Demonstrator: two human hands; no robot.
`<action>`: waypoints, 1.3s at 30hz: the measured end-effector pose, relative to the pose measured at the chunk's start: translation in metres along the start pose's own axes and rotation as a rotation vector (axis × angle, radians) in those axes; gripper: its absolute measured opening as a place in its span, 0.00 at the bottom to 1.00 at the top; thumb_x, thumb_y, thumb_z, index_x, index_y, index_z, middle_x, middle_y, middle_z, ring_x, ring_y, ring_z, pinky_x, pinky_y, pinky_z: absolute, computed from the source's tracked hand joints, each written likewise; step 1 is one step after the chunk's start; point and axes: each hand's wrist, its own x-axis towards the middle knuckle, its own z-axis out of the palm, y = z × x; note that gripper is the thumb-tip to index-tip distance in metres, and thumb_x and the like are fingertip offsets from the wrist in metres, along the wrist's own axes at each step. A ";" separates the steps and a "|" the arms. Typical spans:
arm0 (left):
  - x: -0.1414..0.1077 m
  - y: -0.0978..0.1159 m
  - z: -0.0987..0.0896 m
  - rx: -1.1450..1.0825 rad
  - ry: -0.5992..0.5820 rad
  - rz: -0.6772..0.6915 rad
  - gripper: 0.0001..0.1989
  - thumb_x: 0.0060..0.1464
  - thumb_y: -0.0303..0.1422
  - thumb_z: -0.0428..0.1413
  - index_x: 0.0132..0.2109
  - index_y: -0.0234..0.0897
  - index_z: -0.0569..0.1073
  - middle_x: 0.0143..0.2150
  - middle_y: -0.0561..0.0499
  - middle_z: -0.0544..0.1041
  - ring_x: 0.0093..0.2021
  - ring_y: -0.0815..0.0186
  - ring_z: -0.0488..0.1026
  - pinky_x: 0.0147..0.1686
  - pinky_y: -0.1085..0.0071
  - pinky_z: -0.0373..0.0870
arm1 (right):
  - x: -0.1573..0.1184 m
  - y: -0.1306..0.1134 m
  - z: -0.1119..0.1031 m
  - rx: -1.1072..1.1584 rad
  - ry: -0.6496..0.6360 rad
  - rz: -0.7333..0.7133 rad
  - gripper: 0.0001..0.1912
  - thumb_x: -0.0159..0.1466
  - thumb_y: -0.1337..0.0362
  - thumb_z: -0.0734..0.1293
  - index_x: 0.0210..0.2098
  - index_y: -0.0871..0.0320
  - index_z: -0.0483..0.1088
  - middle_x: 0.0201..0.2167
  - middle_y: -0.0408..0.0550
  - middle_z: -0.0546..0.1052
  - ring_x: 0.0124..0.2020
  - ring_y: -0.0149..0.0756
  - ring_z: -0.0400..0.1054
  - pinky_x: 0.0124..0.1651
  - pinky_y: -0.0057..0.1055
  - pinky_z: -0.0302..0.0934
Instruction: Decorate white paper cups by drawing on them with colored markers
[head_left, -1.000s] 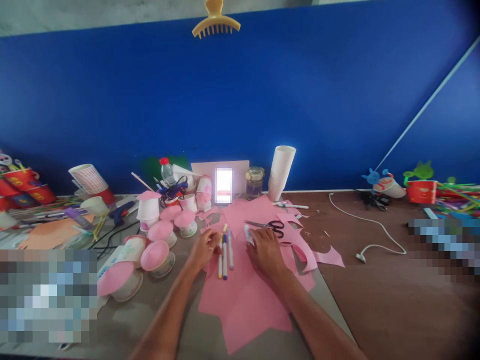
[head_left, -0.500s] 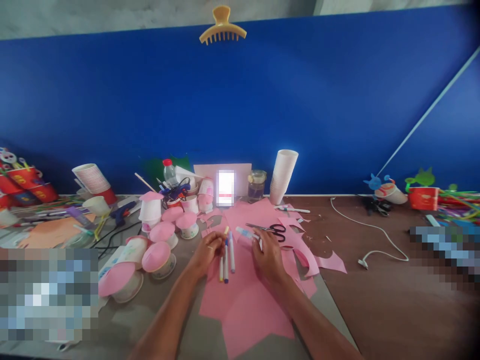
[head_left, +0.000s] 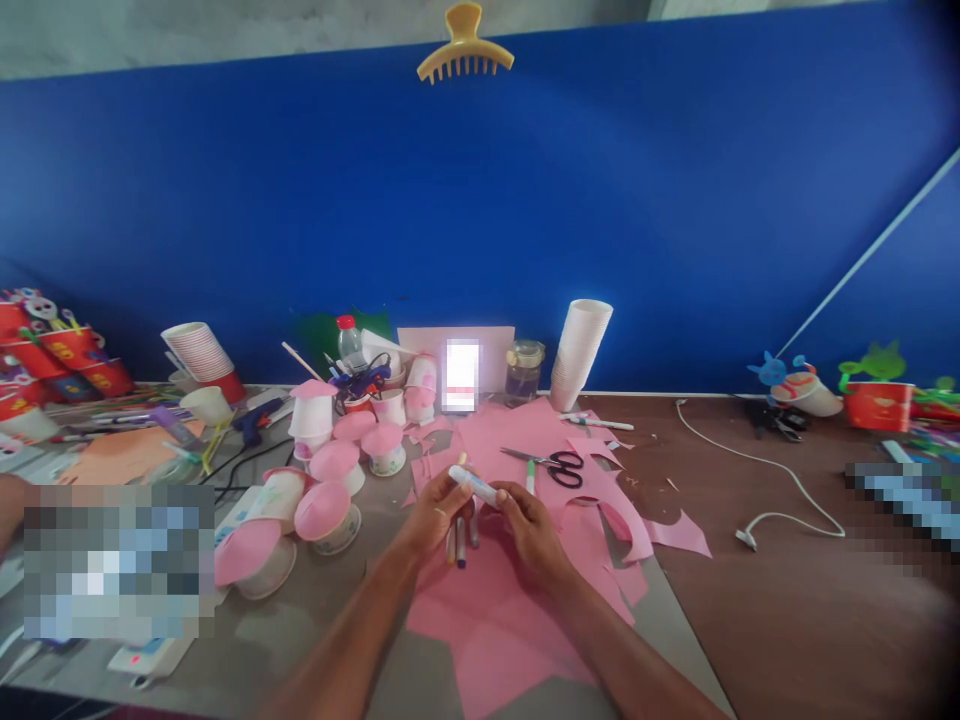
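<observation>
The white marker point(head_left: 480, 487) is over the pink paper point(head_left: 517, 600), its long axis slanting from upper left to lower right. The left hand's point(head_left: 433, 516) fingers grip it near the upper-left end; the right hand's point(head_left: 531, 525) fingers pinch the lower-right end.

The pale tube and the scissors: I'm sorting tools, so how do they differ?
The pale tube is straight; the scissors end in two dark loops. The tube is held between the left hand and right hand; the scissors lie on pink paper, unheld. Both show against the paper.
</observation>
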 end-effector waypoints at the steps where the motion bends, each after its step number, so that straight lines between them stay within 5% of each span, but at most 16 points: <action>1: 0.001 0.000 0.000 -0.002 0.010 0.013 0.25 0.42 0.50 0.67 0.38 0.34 0.74 0.22 0.57 0.66 0.22 0.74 0.62 0.22 0.77 0.62 | 0.000 -0.001 -0.001 0.015 -0.031 0.029 0.19 0.61 0.47 0.67 0.31 0.58 0.73 0.25 0.45 0.75 0.27 0.35 0.69 0.32 0.32 0.66; 6: 0.001 0.000 -0.002 0.045 0.019 0.049 0.23 0.43 0.49 0.67 0.36 0.34 0.76 0.24 0.56 0.67 0.23 0.73 0.62 0.24 0.74 0.61 | 0.000 -0.009 -0.001 0.029 -0.126 0.127 0.17 0.58 0.49 0.69 0.28 0.58 0.72 0.23 0.42 0.73 0.22 0.33 0.67 0.28 0.31 0.63; 16: 0.002 -0.002 -0.003 0.030 0.051 0.074 0.23 0.40 0.47 0.69 0.36 0.33 0.78 0.25 0.55 0.68 0.26 0.72 0.65 0.29 0.74 0.64 | -0.003 0.002 -0.003 -0.248 0.101 -0.117 0.08 0.58 0.59 0.69 0.33 0.57 0.70 0.31 0.46 0.75 0.34 0.38 0.69 0.37 0.33 0.64; 19: 0.002 -0.002 -0.005 -0.003 0.041 0.078 0.23 0.40 0.47 0.70 0.36 0.33 0.78 0.25 0.55 0.69 0.26 0.73 0.63 0.29 0.74 0.63 | -0.004 0.003 -0.005 -0.289 0.053 -0.173 0.06 0.58 0.62 0.68 0.34 0.56 0.68 0.33 0.45 0.73 0.36 0.38 0.69 0.39 0.33 0.66; 24: 0.002 -0.003 -0.007 -0.038 0.039 0.074 0.23 0.40 0.46 0.70 0.36 0.33 0.78 0.27 0.54 0.70 0.26 0.72 0.64 0.29 0.73 0.62 | -0.001 0.001 -0.008 -0.165 -0.084 -0.143 0.18 0.61 0.56 0.67 0.49 0.56 0.67 0.37 0.48 0.75 0.37 0.38 0.72 0.40 0.35 0.68; 30: 0.003 -0.003 -0.007 -0.007 0.021 0.076 0.22 0.41 0.46 0.70 0.37 0.33 0.78 0.23 0.55 0.68 0.26 0.72 0.63 0.29 0.74 0.60 | -0.002 0.002 -0.004 -0.360 -0.003 -0.173 0.05 0.60 0.63 0.65 0.35 0.56 0.69 0.32 0.46 0.73 0.34 0.36 0.69 0.38 0.33 0.66; 35: 0.004 -0.003 -0.008 -0.032 0.026 0.104 0.22 0.41 0.46 0.70 0.37 0.33 0.78 0.26 0.54 0.70 0.26 0.73 0.64 0.30 0.74 0.61 | -0.002 -0.001 -0.009 -0.363 -0.048 -0.246 0.12 0.60 0.59 0.66 0.42 0.57 0.70 0.37 0.49 0.74 0.36 0.38 0.70 0.39 0.34 0.67; 39: 0.003 -0.001 -0.007 -0.038 0.027 0.088 0.23 0.40 0.46 0.71 0.37 0.33 0.78 0.25 0.55 0.69 0.26 0.73 0.63 0.29 0.74 0.61 | -0.001 -0.002 -0.010 -0.433 -0.084 -0.177 0.08 0.64 0.60 0.62 0.34 0.56 0.70 0.30 0.46 0.73 0.32 0.36 0.68 0.35 0.32 0.64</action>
